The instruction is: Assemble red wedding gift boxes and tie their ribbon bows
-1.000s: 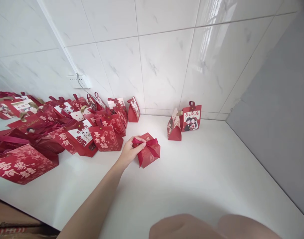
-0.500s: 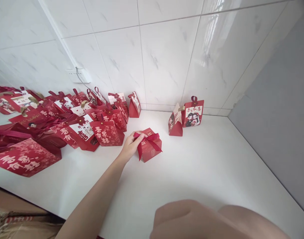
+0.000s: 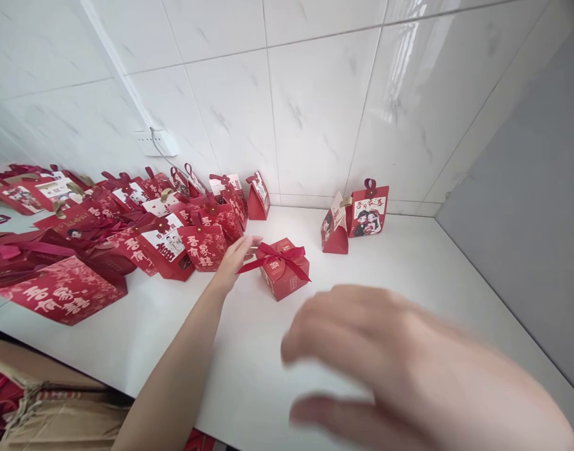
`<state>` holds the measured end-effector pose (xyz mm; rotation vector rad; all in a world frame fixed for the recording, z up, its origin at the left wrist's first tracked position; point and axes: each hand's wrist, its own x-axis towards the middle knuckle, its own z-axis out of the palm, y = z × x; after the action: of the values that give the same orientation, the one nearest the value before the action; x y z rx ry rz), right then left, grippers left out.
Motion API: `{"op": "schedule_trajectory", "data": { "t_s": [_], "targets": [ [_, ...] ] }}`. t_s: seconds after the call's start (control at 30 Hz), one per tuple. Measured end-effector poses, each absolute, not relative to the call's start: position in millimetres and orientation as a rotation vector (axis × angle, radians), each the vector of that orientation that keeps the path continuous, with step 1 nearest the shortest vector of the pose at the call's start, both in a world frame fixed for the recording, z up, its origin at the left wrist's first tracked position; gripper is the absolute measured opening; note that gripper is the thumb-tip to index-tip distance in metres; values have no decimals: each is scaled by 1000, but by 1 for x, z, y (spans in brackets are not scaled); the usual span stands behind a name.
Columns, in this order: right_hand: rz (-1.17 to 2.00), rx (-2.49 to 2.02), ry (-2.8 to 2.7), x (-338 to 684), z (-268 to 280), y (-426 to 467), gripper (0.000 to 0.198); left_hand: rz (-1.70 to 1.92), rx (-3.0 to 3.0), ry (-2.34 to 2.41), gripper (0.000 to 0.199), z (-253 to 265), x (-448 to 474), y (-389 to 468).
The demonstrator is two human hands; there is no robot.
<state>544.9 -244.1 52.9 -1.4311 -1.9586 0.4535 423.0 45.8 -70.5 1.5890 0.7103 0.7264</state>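
A small red gift box point(image 3: 281, 283) tied with a dark red ribbon bow point(image 3: 282, 254) stands on the white table. Just left of it, my left hand point(image 3: 236, 258) is open, its fingers stretched out beside the loose ribbon end; whether it touches the ribbon I cannot tell. Large and blurred in the foreground is my right hand point(image 3: 362, 338), its thumb apart from the fingers and nothing between them. It hovers over the table, in front and to the right of the box.
Many red paper gift boxes with handles, such as a floral one point(image 3: 66, 291), crowd the table's left side. Two more, one with a couple's picture point(image 3: 368, 213), stand by the tiled wall point(image 3: 315, 106). A cardboard carton point(image 3: 71, 419) sits below the front edge.
My left hand has let go of the red gift box and drawn back left. My right hand has risen into view, opened fingers towards the box. The view shifted slightly.
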Motion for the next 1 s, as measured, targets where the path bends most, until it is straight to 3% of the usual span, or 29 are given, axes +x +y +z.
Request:
{"op": "schedule_trajectory", "data": {
  "t_s": [0.2, 0.3, 0.47, 0.57, 0.7, 0.9, 1.0],
  "targets": [
    [473, -2331, -1822, 591, 30, -172, 33, 678, 1661, 724, 39, -64, 422, 34],
    [435, -2541, -1773, 609, 11, -147, 39, 694, 1736, 826, 41, -55, 414, 32],
    [833, -2298, -1669, 611, 7, -143, 61, 470, 1847, 720, 37, -40, 398, 30],
    [1031, -2117, -1705, 606, 5, -140, 50, 309, 1912, 636, 33, -38, 398, 29],
    [990, -1959, -1857, 610, -5, -132, 30, 205, 1932, 611, 31, -41, 400, 33],
    [1110, -1815, -1637, 619, -19, -121, 34, 203, 1889, 683, 46, -42, 404, 29],
    [1192, -1749, -1494, 622, -25, -117, 33, 192, 1875, 717, 43, -43, 407, 25]
  ]
}}
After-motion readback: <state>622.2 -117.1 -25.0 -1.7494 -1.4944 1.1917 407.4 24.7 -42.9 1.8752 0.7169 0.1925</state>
